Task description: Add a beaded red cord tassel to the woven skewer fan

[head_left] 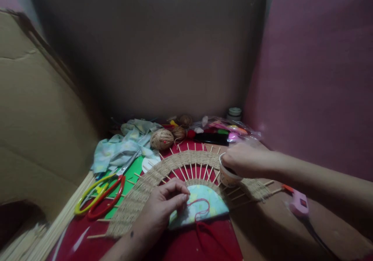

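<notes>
The left hand bends its thumb and forefinger close together at the left part of a pale patterned cloth, the gap between them narrow. Red thread loops across the cloth from beside those fingertips, then trails down over a red surface; whether the pinch holds the thread cannot be told. The right hand, blurred, dips its fingers into a small cup, their grip hidden inside. Marks on the cup's side are too blurred to read.

The cloth, a half-round, covers the hub of a woven fan that arches around it, bare sticks showing between an inner woven strip and a broad outer band. The cup stands at the fan's right part, hiding a stretch of the band.

To the left, scissors with one yellow and one red handle lie near the fan on a green sheet, their blades pointing toward a crumpled cloth. A ball of twine sits behind the arch, and a lidded jar stands at the back. To the right, a pink glue gun bears a dark panel too small to read, its orange nozzle near the fan's end stick.
</notes>
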`<state>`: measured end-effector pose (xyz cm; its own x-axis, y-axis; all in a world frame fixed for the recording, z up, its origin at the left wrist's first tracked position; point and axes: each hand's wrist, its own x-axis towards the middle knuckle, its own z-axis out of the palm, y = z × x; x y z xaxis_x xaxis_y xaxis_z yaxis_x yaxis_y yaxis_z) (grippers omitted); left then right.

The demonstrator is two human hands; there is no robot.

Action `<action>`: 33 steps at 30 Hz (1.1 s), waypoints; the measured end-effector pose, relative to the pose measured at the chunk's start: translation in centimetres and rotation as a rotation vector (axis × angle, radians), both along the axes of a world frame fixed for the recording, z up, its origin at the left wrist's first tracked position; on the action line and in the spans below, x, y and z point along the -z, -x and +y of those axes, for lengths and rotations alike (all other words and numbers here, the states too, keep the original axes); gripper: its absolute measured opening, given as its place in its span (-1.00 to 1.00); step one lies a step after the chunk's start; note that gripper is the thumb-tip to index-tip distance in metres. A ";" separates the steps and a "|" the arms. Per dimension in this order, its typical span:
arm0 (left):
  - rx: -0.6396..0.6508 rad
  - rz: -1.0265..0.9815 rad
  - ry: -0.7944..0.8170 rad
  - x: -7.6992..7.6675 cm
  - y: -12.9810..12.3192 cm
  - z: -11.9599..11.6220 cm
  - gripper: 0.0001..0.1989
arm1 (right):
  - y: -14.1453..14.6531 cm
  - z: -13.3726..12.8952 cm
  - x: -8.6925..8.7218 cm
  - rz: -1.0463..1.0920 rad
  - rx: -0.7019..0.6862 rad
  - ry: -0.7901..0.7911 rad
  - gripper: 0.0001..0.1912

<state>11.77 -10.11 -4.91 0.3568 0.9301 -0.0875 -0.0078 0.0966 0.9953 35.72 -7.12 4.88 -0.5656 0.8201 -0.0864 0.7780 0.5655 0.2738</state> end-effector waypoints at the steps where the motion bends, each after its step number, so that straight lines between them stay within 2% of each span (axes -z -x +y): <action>1: 0.000 -0.012 -0.001 0.0 0.0 0.0 -0.92 | -0.2 0.2 0.2 0.031 -0.009 0.013 -0.79; 4: -0.007 -0.040 0.004 -0.2 -0.1 -0.1 -0.93 | -1.3 0.9 0.5 0.174 -0.040 0.107 -0.79; 7: -0.031 -0.086 0.029 -0.3 -0.2 -0.2 -0.90 | -2.7 1.2 -0.4 0.266 -0.082 0.223 -0.74; 10: -0.082 -0.164 0.098 -0.5 -0.3 -0.4 -0.85 | -3.6 0.0 -1.6 0.563 -0.040 0.257 -0.79; 12: -0.097 -0.211 0.174 -0.8 -0.4 -0.6 -0.82 | -3.3 -1.7 -1.7 0.860 -0.019 0.266 -0.82; 14: -0.063 -0.249 0.231 -1.2 -0.5 -0.8 -0.82 | -2.1 -3.8 -0.8 1.165 0.050 0.495 -0.82; 18: 0.033 -0.333 0.280 -2.1 -0.4 -1.2 -0.87 | 1.9 -5.8 3.3 1.780 0.185 1.026 -0.84; 19: 0.053 -0.356 0.285 -2.3 -0.3 -1.3 -0.88 | 2.7 -5.7 4.2 1.876 0.203 1.120 -0.81; 21: 0.084 -0.397 0.280 -2.5 -0.3 -1.3 -0.89 | 4.0 -5.2 5.5 2.040 0.243 1.193 -0.77; 24: 0.107 -0.435 0.235 -2.5 -0.2 -1.5 -0.89 | 4.7 -4.4 5.9 2.171 0.324 1.229 -0.74; 27: 0.132 -0.439 0.194 -2.6 -0.2 -1.8 -0.90 | 4.9 -4.4 5.8 2.205 0.383 1.237 -0.73; 33: 0.127 -0.403 0.190 -2.6 -0.2 -2.1 -0.90 | 5.3 -4.7 6.9 2.156 0.338 1.262 -0.74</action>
